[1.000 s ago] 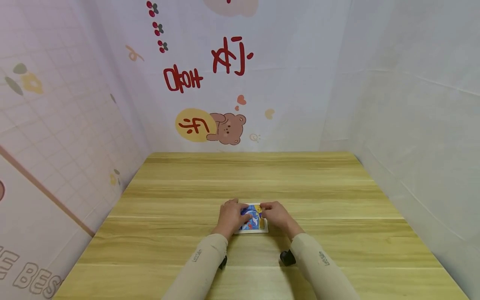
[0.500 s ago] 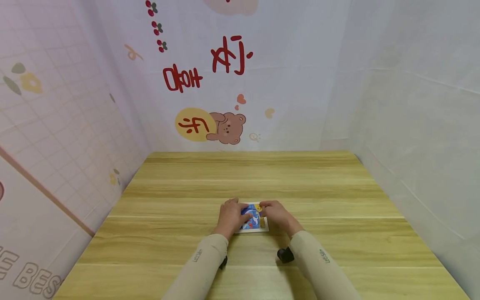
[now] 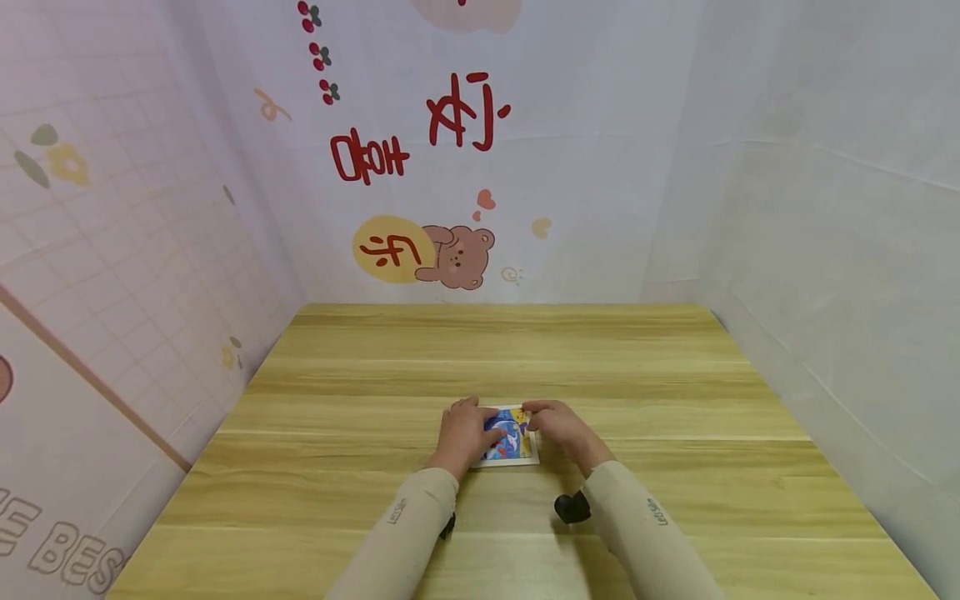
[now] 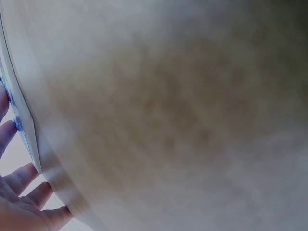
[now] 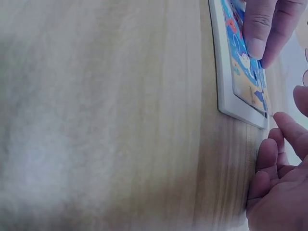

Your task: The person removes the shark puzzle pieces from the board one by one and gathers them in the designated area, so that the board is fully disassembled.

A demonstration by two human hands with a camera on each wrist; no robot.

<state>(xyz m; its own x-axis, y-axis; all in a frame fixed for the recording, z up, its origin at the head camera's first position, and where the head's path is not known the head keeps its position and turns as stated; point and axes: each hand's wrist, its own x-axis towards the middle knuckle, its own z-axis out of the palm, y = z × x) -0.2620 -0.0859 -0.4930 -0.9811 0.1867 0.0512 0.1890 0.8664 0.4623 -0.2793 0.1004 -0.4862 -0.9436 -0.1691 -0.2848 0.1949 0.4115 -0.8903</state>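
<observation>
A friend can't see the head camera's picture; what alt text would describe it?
A person's left hand rests on a white-framed, colorful picture on a wooden table, with the right hand at the picture's right edge. Behind is a pale wall with a printed cartoon bear.

One framed picture point(image 3: 513, 444), two grips point(image 3: 462, 433) point(image 3: 561, 427)

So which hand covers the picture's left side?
The left hand, spread over the picture from the left; the right hand is at its upper right edge.
</observation>
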